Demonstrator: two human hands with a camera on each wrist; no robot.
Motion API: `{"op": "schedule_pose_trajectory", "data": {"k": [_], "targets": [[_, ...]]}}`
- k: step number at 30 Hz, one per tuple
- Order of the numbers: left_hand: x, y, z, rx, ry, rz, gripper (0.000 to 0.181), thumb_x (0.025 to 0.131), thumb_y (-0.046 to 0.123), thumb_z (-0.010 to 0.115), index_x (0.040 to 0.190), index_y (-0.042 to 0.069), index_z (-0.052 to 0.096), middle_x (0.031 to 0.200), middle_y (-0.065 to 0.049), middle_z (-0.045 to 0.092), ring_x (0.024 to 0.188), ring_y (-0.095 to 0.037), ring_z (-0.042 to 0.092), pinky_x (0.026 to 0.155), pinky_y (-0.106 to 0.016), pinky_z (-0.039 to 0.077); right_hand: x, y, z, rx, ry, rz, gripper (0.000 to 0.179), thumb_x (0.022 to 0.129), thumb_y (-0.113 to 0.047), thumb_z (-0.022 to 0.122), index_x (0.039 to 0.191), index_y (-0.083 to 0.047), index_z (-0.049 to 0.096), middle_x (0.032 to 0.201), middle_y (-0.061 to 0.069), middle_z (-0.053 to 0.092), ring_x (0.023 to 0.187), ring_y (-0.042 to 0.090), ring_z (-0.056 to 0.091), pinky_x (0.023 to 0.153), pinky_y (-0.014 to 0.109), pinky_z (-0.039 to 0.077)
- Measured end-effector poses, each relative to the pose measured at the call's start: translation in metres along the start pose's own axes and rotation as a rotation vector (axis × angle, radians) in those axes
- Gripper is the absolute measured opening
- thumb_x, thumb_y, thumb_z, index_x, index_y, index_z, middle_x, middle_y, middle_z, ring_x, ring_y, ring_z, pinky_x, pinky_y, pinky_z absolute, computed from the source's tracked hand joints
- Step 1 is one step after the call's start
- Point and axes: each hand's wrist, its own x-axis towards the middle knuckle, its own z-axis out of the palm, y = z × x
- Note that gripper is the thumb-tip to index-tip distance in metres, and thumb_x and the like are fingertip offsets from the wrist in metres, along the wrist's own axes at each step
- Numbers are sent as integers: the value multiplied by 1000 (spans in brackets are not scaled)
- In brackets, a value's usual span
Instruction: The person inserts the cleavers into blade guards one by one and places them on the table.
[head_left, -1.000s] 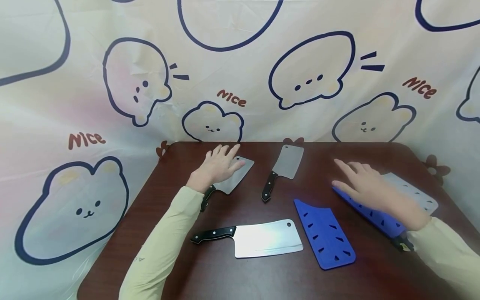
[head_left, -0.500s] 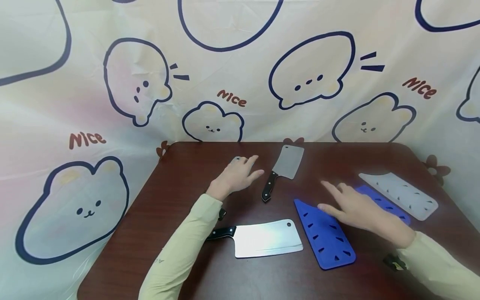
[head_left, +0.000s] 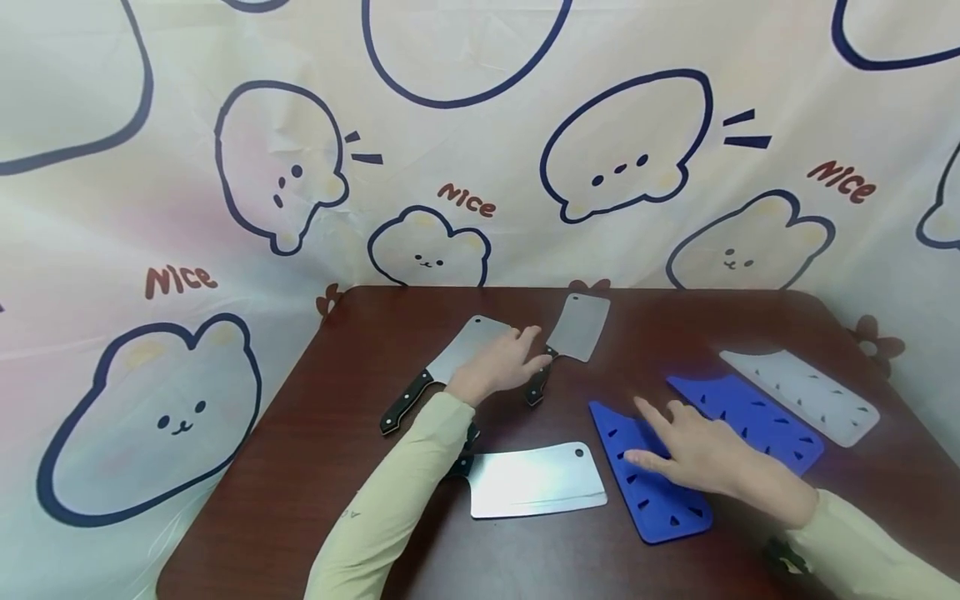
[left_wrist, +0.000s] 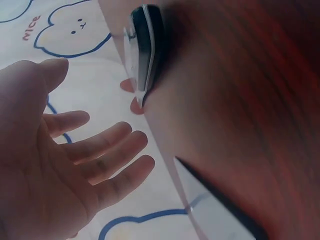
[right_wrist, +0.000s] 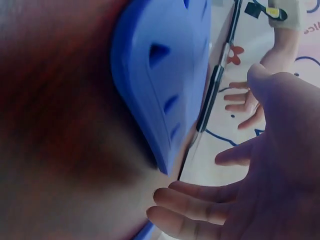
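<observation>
In the head view my left hand (head_left: 498,367) hangs over the table between two cleavers, fingers loosely spread and holding nothing. The left cleaver (head_left: 465,350) lies behind it, and the far cleaver (head_left: 581,325) has its black handle partly hidden by the fingers. A front cleaver (head_left: 536,483) lies crosswise, its handle mostly covered by the sleeve. My right hand (head_left: 697,454) is above the near blue blade guard (head_left: 663,512), fingers apart and gripping nothing. In the right wrist view, a gap shows between that hand (right_wrist: 270,170) and the blue guard (right_wrist: 170,70).
A second blue blade guard (head_left: 772,417) and a white blade guard (head_left: 806,392) lie at the right, all pierced with small slots. The dark brown table (head_left: 285,500) ends at a cloth (head_left: 510,167) printed with cartoon bears.
My left hand has moved right and toward me, off the left cleaver toward the far cleaver's handle. My right hand has moved left and nearer, from the far blue guard to above the near one.
</observation>
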Motion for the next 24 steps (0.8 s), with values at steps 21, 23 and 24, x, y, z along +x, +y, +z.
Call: {"op": "schedule_pose_trajectory", "data": {"k": [21,23,24], "targets": [[10,6,19,78,-149,-102,67,96,37,61,151,11,32,142,-14,52,125,-28,57,99,-42,49,3,5,5,70,-147,61,127,63,-81,67,156,-9,18,128,35,48,91,33,59,63,47,53],[8,3,18,85,-171,-111,65,96,32,61,150,10,33,139,-13,55,122,-26,59,97,-41,50,3,9,2,89,-173,77,129,63,-78,69,156,-8,15,135,39,43,101,41,59,72,56,53],[7,1,17,83,-184,-116,63,96,30,61,150,10,33,137,-13,57,119,-26,60,96,-41,50,3,11,1,93,-179,83,130,62,-77,71,156,-7,14,136,41,41,106,46,58,74,59,52]]}}
